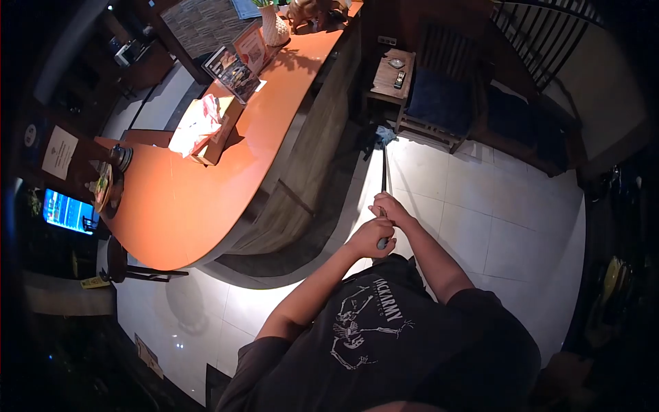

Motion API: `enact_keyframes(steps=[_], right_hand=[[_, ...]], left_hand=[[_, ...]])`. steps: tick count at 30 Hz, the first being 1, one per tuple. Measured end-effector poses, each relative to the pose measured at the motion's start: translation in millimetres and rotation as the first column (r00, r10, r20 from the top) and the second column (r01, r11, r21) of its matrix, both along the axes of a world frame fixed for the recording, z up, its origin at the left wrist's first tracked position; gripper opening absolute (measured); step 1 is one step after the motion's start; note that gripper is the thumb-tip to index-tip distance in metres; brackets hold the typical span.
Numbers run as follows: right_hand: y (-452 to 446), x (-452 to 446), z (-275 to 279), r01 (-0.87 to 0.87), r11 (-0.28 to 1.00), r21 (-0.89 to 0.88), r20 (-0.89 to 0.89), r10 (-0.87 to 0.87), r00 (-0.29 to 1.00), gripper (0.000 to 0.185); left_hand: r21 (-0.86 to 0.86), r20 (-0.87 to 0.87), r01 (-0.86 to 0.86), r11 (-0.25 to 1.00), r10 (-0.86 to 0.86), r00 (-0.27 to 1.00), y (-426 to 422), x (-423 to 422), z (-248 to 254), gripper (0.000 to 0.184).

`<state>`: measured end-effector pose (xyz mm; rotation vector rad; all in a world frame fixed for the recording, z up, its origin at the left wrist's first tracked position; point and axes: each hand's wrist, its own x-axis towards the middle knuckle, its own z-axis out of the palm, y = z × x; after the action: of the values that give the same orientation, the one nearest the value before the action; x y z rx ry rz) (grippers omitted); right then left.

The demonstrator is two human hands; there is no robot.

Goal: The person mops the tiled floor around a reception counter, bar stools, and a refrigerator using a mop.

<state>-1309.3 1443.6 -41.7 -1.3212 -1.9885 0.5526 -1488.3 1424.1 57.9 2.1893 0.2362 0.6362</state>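
A mop [384, 168] with a dark pole stretches away from my body over the pale floor. Its bluish, ragged head [386, 134] rests on the tiles near the foot of a wooden chair. My left hand [372, 237] is wrapped round the pole close to its grey end, just in front of my black shirt. Further along the pole, my right hand [390, 209] is closed on it as well. The two hands sit near each other, and part of the pole between them is hidden by fingers.
Left of the mop curves a counter with an orange top [206, 206], bearing a tissue box [213, 130], menu stands [233, 72] and a vase [274, 29]. Beyond the mop head are a small side table [384, 82] with an ashtray, and a cushioned wooden chair [439, 99].
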Motion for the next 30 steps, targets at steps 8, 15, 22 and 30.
enact_keyframes(steps=[8, 15, 22, 30], right_hand=[[-55.1, -71.2, 85.0, -0.056, 0.998, -0.033, -0.008, 0.056, 0.998, 0.036], [-88.4, -118.9, 123.5, -0.296, 0.955, -0.003, -0.197, 0.290, 0.936, 0.029], [-65.1, -95.0, 83.7, -0.062, 0.987, 0.151, -0.222, 0.095, 0.970, 0.046], [-16.7, -19.8, 4.2, 0.047, 0.995, 0.091, -0.027, -0.044, 0.999, 0.039]], left_hand=[[-0.101, 0.115, -0.092, 0.991, 0.104, 0.988, -57.2, -73.5, 101.9, 0.032], [-0.020, 0.150, 0.043, 0.999, -0.040, 0.988, -70.2, -115.3, 149.6, 0.026], [0.006, 0.302, 0.010, 1.000, -0.012, 0.953, -55.7, -69.0, 105.0, 0.021], [0.041, 0.083, -0.013, 0.999, 0.009, 0.997, -16.3, -9.7, 23.0, 0.022]])
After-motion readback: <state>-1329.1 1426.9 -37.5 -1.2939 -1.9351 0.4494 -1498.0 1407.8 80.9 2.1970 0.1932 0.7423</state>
